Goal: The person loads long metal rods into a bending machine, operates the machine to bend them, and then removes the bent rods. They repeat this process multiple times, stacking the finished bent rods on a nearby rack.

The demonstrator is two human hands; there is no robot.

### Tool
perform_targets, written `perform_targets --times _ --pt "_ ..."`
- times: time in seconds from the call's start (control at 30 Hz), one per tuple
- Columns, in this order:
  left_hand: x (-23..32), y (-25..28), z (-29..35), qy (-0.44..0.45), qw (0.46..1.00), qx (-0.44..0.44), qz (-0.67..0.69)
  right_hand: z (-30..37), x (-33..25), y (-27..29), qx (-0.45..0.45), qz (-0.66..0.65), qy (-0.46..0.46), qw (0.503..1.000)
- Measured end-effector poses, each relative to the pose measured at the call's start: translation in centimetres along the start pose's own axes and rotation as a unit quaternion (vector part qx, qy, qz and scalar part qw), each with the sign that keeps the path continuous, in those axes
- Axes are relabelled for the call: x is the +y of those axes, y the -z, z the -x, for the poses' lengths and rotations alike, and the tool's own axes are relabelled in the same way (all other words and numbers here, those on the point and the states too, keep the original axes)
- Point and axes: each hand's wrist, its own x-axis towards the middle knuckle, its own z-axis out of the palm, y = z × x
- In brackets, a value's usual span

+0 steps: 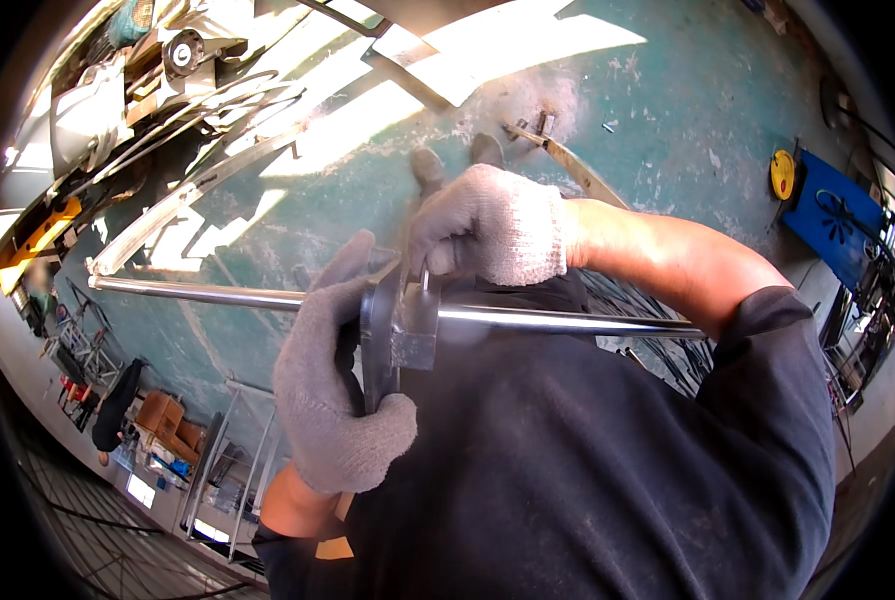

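A long shiny metal rod (198,292) runs left to right in front of my body. It passes through a grey metal bracket with flat plates and a squared block (415,350). My left hand (333,390), in a grey knit glove, wraps round the bracket's left side, thumb below and fingers above. Over the bracket's top, my gloved right hand (488,225) is closed, thumb and fingers pinched together. A thin metal pin (426,280) shows just under those fingertips; its far end is hidden.
Behind the rod, a long metal bar (173,205) and scrap lie at left. A wooden-handled tool (578,170) rests on the worn green floor (668,120). Thin dark rods (658,360) lie at right, near a blue panel (838,220). Another person (118,405) is at far left.
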Motion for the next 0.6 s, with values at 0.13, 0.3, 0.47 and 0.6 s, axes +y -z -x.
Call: perform_targets --times 0.13,0.3,0.47,0.6 --pt "0.2 -0.2 -0.2 -0.004 1.0 0.001 0.005 0.5 0.6 -0.9 0.049 0.002 0.065 0.997" --pt "0.4 -0.2 -0.4 -0.033 0.999 0.004 -0.024 1.9 2.0 -0.9 0.028 -0.026 -0.047 0.998" --pt "0.1 -0.3 0.3 -0.004 0.999 0.013 0.03 2.9 2.1 -1.6 0.037 0.012 -0.148 0.988" --pt "-0.4 -0.5 0.4 -0.021 0.999 0.025 0.037 3.1 0.0 -2.0 0.04 0.063 -0.232 0.97"
